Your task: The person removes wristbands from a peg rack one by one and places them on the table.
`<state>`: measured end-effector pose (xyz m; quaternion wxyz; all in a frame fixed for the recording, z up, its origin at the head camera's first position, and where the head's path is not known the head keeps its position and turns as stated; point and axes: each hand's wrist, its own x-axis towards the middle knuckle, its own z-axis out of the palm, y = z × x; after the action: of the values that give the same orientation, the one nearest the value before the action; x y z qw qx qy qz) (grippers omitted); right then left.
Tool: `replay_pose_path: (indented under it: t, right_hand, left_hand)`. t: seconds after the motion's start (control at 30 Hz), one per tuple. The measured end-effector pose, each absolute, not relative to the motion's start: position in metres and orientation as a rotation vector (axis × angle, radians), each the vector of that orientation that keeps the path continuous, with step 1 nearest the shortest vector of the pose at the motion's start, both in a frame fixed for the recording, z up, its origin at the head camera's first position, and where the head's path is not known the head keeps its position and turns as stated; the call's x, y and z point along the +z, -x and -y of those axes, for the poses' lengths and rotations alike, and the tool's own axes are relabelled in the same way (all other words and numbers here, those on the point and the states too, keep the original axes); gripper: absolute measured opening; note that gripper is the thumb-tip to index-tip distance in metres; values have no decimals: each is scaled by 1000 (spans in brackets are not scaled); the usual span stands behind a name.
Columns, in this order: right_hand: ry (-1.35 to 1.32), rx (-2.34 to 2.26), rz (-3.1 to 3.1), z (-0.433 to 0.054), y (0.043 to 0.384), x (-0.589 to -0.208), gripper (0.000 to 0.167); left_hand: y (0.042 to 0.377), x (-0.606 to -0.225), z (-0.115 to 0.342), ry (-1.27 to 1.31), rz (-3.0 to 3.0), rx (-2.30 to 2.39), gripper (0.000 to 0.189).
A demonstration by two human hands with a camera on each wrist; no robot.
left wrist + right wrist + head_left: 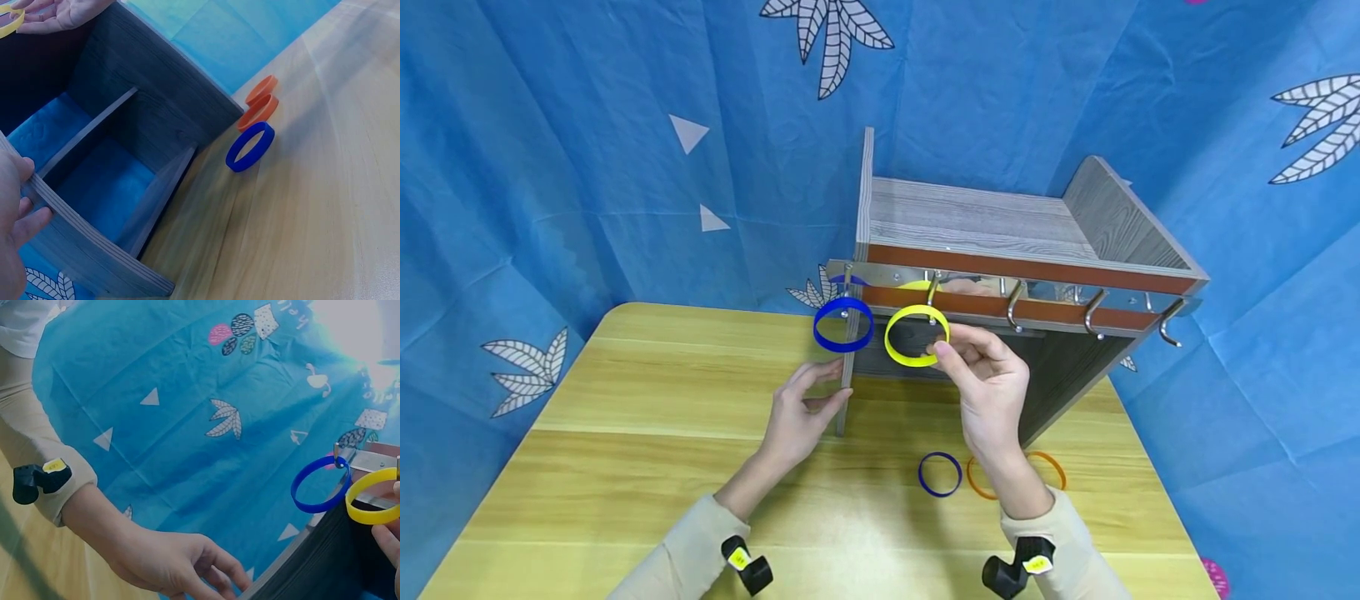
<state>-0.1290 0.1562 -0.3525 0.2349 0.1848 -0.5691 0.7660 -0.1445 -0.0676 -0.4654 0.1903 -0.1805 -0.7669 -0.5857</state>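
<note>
My right hand [996, 387] pinches a yellow silicone wristband [912, 362] at its right side, between thumb and fingers. The band's top edge overlaps the second hook [932, 292] from the left in the head view. A blue wristband [844, 347] hangs from the leftmost hook [337, 455]. With thumb and fingers on either side, my left hand [797, 421] grips the left side panel [94, 240] of a grey wood-grain shelf [977, 217]. Its fingertips are partly hidden behind the panel in the head view.
A second blue wristband [234, 164] and two orange wristbands [270, 107] stand on the wooden table [662, 467] below the shelf. Farther right along the metal rail, several hooks [1093, 312] project forward. A blue patterned curtain [625, 167] surrounds the table's back and sides.
</note>
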Motion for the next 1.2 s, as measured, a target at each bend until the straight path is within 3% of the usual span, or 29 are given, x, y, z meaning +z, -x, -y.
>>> replay_pose_path:
  t: [0.43, 1.2]
  right_hand:
    - [-536, 2131, 1519, -156, 127, -347, 26]
    - [-585, 2143, 1501, -165, 114, -345, 31]
  left_hand:
    - [147, -469, 68, 512, 2149, -1616, 38]
    - [145, -464, 68, 518, 2157, -1642, 37]
